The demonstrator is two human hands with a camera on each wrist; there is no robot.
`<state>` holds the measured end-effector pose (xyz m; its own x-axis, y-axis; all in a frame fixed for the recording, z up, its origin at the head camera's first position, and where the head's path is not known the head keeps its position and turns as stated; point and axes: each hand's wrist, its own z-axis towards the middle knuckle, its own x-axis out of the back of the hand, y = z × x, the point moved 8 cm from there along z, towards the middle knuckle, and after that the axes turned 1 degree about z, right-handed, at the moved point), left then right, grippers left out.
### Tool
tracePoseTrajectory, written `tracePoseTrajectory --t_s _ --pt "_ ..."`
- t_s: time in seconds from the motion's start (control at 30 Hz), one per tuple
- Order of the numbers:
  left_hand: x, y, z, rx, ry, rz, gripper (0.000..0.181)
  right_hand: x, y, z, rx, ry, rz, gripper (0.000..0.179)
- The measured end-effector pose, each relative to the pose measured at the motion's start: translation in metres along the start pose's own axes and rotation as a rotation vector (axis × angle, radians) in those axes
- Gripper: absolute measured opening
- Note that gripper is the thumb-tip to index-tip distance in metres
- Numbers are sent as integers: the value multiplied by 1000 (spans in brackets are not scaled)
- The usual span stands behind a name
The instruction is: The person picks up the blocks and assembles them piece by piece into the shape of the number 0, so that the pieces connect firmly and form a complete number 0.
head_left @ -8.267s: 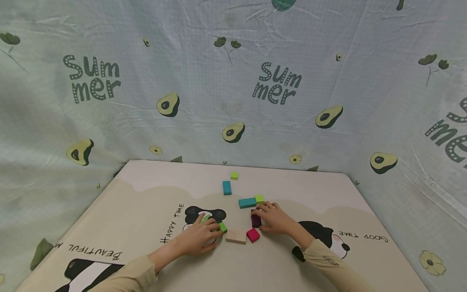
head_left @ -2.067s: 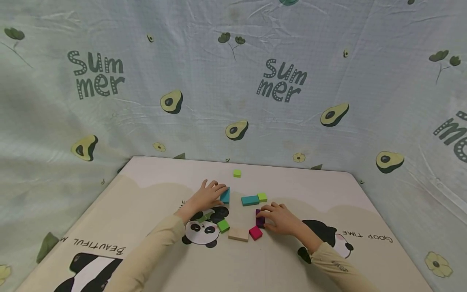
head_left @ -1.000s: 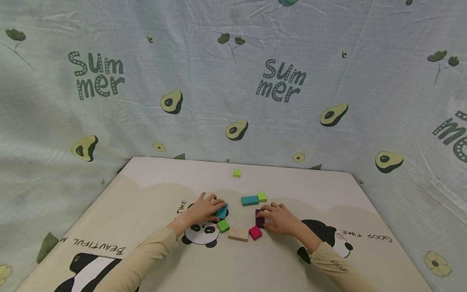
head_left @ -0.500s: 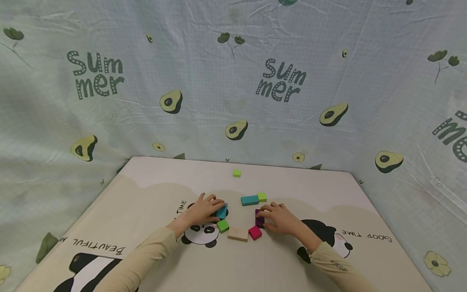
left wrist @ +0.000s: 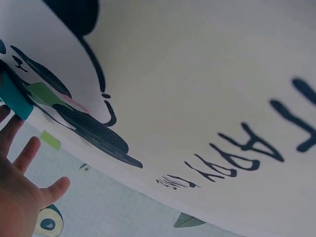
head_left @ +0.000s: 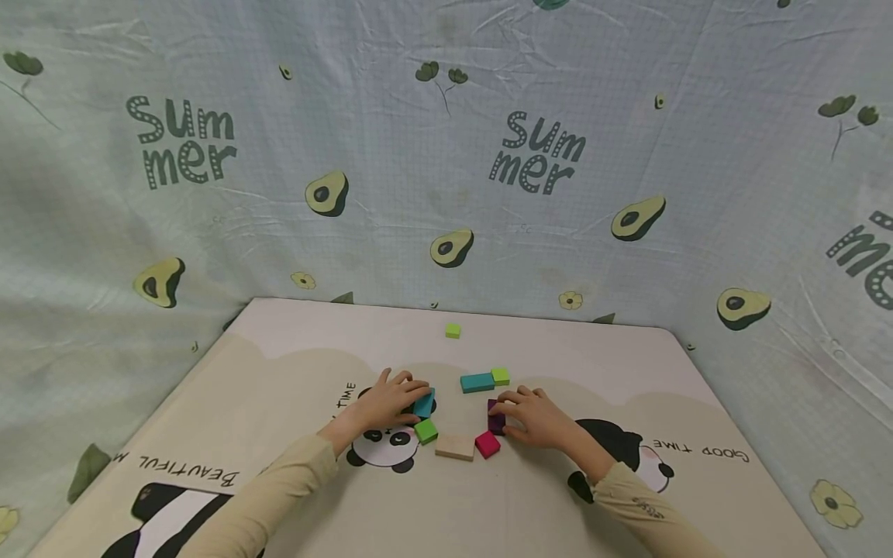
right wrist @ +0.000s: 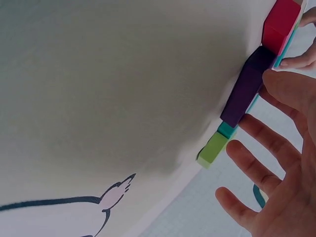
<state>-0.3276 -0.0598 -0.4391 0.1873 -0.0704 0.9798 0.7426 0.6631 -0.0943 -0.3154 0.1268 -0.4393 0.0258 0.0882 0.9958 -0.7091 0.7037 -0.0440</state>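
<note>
My left hand [head_left: 380,404] holds a blue rectangular block [head_left: 425,404] between fingers and thumb, flat on the table. Just in front of that block sits a green cube [head_left: 426,432], and a plain wooden block [head_left: 455,447] lies to its right. My right hand [head_left: 540,421] grips a dark purple block [head_left: 496,420], whose near end meets a red cube [head_left: 487,444]. In the right wrist view the thumb lies at the edge of the purple block [right wrist: 245,91] while the other fingers spread apart. The left wrist view shows only part of the blue block [left wrist: 19,103].
Behind the hands, a second blue block [head_left: 477,383] touches a lime cube [head_left: 500,377]. Another lime cube [head_left: 453,331] stands alone toward the table's back edge. Panda drawings and lettering are printed on the table surface [head_left: 558,511]. A patterned curtain [head_left: 391,155] hangs behind and at both sides.
Earlier my left hand was on the green cube; it then took the blue block farther back and brought it nearer, beside that cube. My right hand stays at the purple block. Little differs over the last second.
</note>
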Motion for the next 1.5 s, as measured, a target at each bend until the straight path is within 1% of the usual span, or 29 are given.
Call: tracePoseTrajectory --t_s 0.13,0.37,0.5,0.63,0.97,1.07,1.2,1.27,1.4,1.5 --pt "0 -1 -1 -1 0 -6 54 0 0 1 -6 0 13 31" --pt "-1 0 0 -9 1 -7 53 2 -2 -1 0 36 13 30" --pt "-1 1 0 -16 1 -9 53 4 -3 -2 -7 38 9 30" --pt "1 1 0 -13 7 -13 52 5 -3 -2 -6 39 7 30" --pt "4 2 -1 -23 20 -17 52 5 -2 -2 18 77 -1 30" --pt "6 1 -2 -28 38 -16 51 5 -2 -3 28 97 -6 30" --pt "10 3 -7 -47 71 0 46 6 -4 -4 49 130 -15 30" --pt "12 5 -10 -63 86 24 41 6 -4 -5 51 133 -20 30" --pt "15 11 -14 -88 102 71 34 6 -4 -5 31 109 -19 29" --pt "13 12 -16 -83 101 73 31 6 -3 -4 15 87 -11 29"
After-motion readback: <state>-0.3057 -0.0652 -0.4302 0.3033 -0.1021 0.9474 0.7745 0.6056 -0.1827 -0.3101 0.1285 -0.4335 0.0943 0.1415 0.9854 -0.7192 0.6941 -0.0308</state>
